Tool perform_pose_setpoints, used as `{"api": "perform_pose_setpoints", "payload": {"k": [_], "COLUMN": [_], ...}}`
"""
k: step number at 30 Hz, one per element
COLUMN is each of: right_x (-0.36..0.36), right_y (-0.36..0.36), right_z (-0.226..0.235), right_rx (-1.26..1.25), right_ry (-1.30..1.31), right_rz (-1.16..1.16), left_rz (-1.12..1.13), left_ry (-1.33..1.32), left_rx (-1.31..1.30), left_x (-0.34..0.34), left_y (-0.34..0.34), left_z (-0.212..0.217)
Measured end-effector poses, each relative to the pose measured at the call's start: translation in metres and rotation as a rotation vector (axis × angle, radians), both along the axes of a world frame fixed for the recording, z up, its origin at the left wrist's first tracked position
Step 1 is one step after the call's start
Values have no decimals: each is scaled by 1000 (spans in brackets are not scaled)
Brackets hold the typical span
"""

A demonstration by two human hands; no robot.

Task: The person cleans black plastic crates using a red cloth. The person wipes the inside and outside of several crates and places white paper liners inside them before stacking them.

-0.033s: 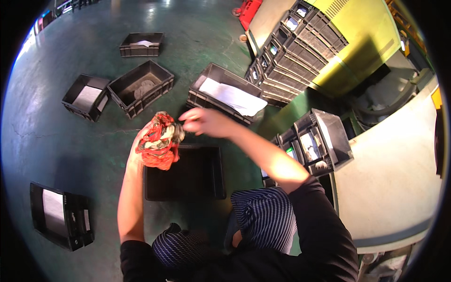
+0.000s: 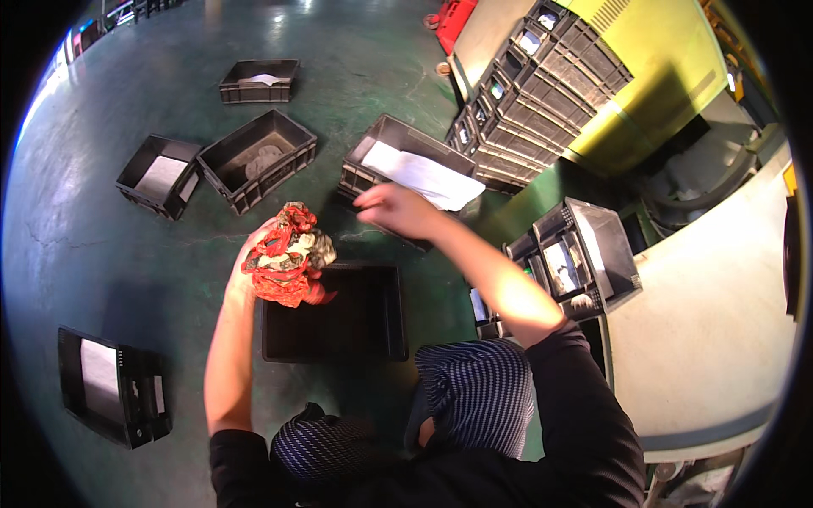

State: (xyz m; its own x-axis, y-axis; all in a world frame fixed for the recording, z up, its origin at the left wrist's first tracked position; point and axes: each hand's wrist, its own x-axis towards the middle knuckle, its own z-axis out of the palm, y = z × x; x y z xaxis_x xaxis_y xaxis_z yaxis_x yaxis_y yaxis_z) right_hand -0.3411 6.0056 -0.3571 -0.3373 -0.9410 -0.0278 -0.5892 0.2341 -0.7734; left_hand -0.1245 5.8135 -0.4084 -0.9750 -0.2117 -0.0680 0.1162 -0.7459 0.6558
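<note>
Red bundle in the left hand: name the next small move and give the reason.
Probably lower the red bundle into the empty black crate just below it. The left hand holds the bundle up, partly over that crate's near-left corner, while the right hand is empty and stretched toward the crate with white paper, so only the left can release it.

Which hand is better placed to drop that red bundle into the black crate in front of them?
Left. The left hand already grips the red bundle at the black crate's near-left corner. The right hand is empty, over the crate with the white sheet.
</note>
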Motion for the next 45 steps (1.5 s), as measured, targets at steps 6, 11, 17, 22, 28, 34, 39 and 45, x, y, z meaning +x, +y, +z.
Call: {"api": "perform_pose_setpoints", "payload": {"k": [6,11,17,22,28,34,39,45], "right_x": [-146,-177,-237,-277,-294,-287,-217,-37], "right_y": [128,134,125,113,109,103,91,86], "right_z": [-63,-70,-19,-5,-7,-9,25,-1], "right_rx": [490,186,26,-144,-246,-361,-372,-264], "right_ry": [952,1038,550,344,38,-32,-258,79], "right_rz": [-458,-438,-626,-597,-652,-608,-572,-84], "left_rz": [-179,-291,-62,-62,-108,-423,-649,-512], "left_ry": [-370,-548,-674,-677,-619,-750,-838,-725], "left_rx": [-385,-509,-298,-208,-63,-144,37,572], "left_x": [21,54,79,93,105,122,132,147], "left_y": [-7,49,95,107,103,104,121,142], "left_z": [19,94,112,107,84,23,-40,-195]}}
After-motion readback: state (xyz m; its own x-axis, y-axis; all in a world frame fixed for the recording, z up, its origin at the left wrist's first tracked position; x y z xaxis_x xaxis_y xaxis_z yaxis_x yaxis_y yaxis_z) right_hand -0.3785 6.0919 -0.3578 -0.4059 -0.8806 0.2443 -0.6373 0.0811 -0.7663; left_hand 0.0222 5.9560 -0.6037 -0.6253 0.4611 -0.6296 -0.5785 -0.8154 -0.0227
